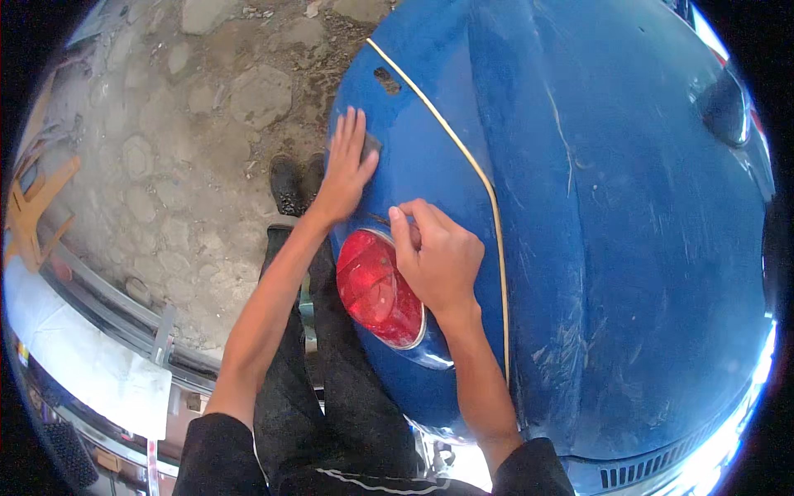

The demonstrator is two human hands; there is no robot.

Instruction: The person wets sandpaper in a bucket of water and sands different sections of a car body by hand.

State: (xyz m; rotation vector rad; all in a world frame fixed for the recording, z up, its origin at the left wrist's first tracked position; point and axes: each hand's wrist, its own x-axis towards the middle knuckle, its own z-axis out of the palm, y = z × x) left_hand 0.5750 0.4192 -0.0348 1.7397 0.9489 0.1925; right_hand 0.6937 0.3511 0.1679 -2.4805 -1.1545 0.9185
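Note:
A blue car fender (422,149) with a dull, scuffed surface curves below me. My left hand (350,161) lies flat near its outer edge, fingers together, over a small grey sheet or pad (370,146) that shows beside the thumb. My right hand (437,254) is held curled above the fender, just beside a red tail light (378,288) with a pale rim. Its thumb and forefinger are close together; whether they pinch anything cannot be made out. A cream-coloured strip (465,152) runs along the seam between the fender and the scratched blue body panel (651,248).
An oval hole (388,80) opens in the fender near its far end. Dirt ground with paving stones (260,96) lies at the left. A wooden frame piece (37,198) and a white covering (93,366) over another vehicle or object are at the lower left.

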